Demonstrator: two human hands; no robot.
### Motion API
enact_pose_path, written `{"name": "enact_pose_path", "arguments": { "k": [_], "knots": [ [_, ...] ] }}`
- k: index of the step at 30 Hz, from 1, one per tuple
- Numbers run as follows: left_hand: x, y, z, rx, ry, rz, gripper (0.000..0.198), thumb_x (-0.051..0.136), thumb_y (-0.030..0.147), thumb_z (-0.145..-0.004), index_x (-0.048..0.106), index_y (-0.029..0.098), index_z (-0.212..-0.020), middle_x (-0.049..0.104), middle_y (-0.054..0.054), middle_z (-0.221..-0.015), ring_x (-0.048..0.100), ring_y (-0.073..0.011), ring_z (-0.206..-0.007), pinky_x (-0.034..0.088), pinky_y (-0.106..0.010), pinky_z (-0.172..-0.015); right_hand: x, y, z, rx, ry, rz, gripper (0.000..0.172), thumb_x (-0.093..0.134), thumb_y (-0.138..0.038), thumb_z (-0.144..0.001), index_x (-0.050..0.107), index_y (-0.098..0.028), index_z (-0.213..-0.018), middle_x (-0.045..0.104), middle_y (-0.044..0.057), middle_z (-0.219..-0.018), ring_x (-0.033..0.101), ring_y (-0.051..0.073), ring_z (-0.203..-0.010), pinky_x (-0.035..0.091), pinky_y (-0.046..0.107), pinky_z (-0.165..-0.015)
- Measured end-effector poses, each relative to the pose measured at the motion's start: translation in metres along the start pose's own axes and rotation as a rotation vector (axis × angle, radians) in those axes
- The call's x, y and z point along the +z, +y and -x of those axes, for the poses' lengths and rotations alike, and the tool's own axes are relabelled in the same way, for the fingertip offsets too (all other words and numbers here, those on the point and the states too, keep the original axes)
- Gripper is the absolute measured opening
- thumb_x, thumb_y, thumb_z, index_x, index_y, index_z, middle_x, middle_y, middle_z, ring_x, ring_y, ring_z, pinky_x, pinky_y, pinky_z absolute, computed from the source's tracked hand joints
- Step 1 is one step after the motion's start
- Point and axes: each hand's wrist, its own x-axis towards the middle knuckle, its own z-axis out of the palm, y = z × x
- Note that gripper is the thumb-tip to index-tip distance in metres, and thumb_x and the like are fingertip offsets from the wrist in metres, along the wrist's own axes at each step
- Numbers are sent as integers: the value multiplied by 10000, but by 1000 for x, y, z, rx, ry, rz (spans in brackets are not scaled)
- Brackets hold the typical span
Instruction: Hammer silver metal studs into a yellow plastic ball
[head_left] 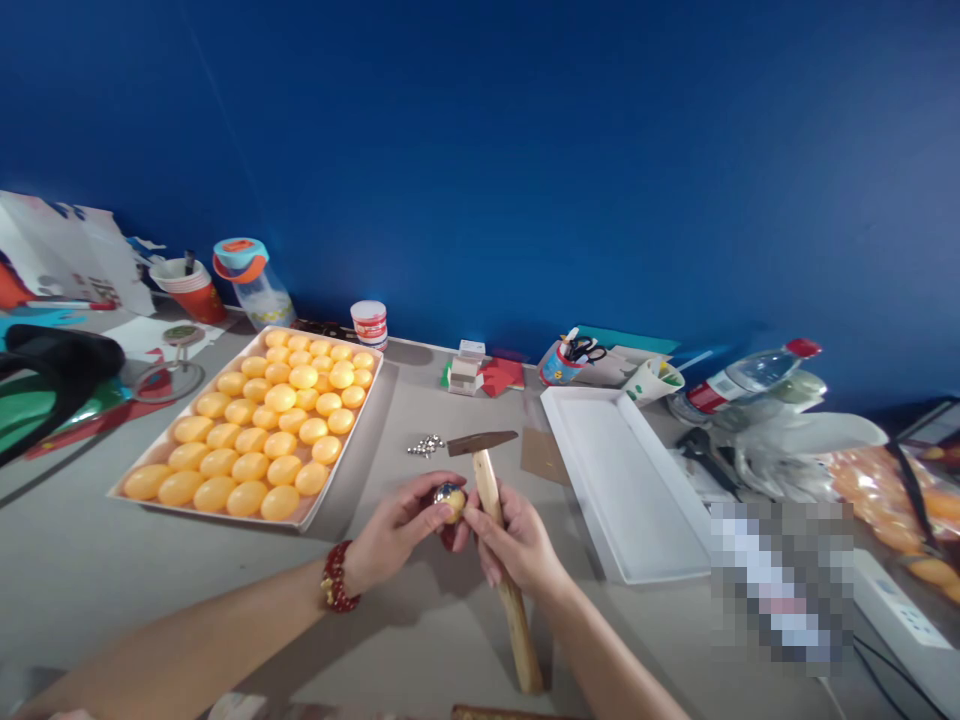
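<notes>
My left hand (409, 525), with a red bead bracelet on its wrist, grips a shiny metal ball (450, 497) between thumb and fingers. Part of the ball is hidden, and its lower side looks yellowish. My right hand (517, 540) is wrapped round the wooden handle of a hammer (487, 485), its dark metal head pointing away from me. The right fingertips meet the ball's right side. Just beyond my hands, a small heap of silver beads (426, 446) lies on the table (420, 640).
To the left is a shallow box (306, 522) full of orange balls. A white tray (626, 490) lies right. Farther back stand a lidded jar (370, 325), small white boxes (466, 368), a scissors cup (562, 362) and a plastic bottle (750, 375). A power strip (900, 610) sits far right.
</notes>
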Motion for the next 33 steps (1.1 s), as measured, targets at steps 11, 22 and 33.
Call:
{"name": "enact_pose_path", "arguments": {
  "k": [11, 22, 33],
  "knots": [
    [6, 7, -2, 1, 2, 9, 337, 611, 366, -869, 606, 171, -1144, 642, -23, -785, 610, -131, -613, 510, -285, -640, -2, -2, 2, 51, -26, 35, 348, 617, -501, -850, 460, -191, -873, 690, 10, -623, 414, 47, -290, 289, 155, -309],
    [4, 4, 1, 35, -22, -9, 346, 588, 344, -889, 585, 170, -1188, 645, -45, -843, 618, -141, -641, 515, -302, -664, -1, -1, 3, -2, -38, 40, 295, 582, -458, -887, 459, -190, -892, 688, 6, -651, 417, 37, -308, 277, 146, -321],
    [4, 5, 2, 52, -44, -39, 356, 571, 329, -902, 561, 138, -1202, 642, -59, -864, 618, -138, -654, 523, -295, -652, -1, -3, 3, -32, -48, 66, 254, 568, -412, -906, 446, -191, -871, 691, 8, -683, 440, 28, -317, 292, 135, -322]
  ]
}}
